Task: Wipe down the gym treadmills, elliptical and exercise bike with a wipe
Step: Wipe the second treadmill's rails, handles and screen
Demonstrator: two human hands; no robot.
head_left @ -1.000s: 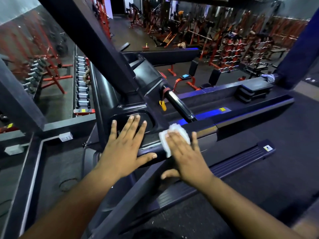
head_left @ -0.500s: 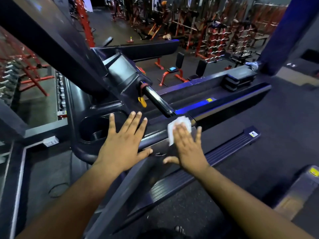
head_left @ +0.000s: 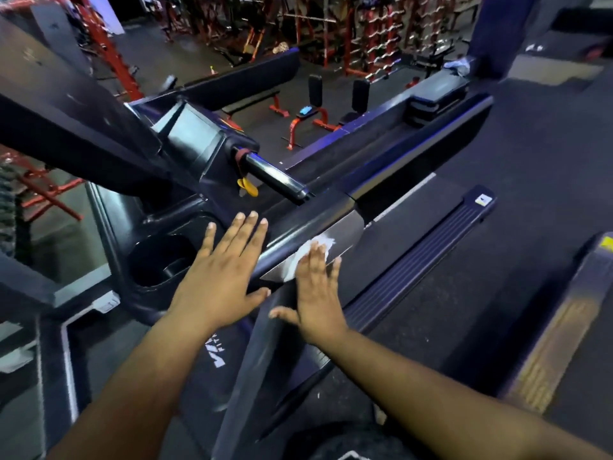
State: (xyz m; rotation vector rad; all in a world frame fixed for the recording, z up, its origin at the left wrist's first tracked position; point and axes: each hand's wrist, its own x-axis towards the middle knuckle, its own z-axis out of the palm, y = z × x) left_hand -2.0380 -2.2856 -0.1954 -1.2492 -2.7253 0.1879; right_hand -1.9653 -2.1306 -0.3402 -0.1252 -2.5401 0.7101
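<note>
Hands lie flat on the console end of a dark treadmill [head_left: 185, 224], both with fingers straight and spread. The left hand [head_left: 220, 277] rests palm down on the black console housing, just beside a round cup holder [head_left: 159, 260], its fingertips reaching toward the base of the handlebar and its thumb stretched out to the right. It holds nothing. The right hand [head_left: 313, 293] presses a white wipe [head_left: 310, 255] against the silver section of the side handrail [head_left: 341, 229]; the wipe is crumpled, most of it hidden under the fingers, with a ragged edge showing beyond the fingertips and another bit showing at the left side of the hand. The fingers are not curled round the wipe; they push it flat onto the rail, and the thumb sticks out to the left, clear of the wipe. The two hands are near each other but do not touch.

A glossy black handlebar [head_left: 275, 175] runs out from the console above the hands, with a red strap round its root and a yellow safety clip [head_left: 247, 187] hanging beneath it. To the right of the rail lies the treadmill's belt [head_left: 447, 287], bordered by a ribbed side rail [head_left: 418, 260] that carries a small yellow label at its far end. Beyond the machine, on a lower floor, stand red-framed benches [head_left: 306, 117] and racks of weights [head_left: 374, 31], somewhat blurred.
</note>
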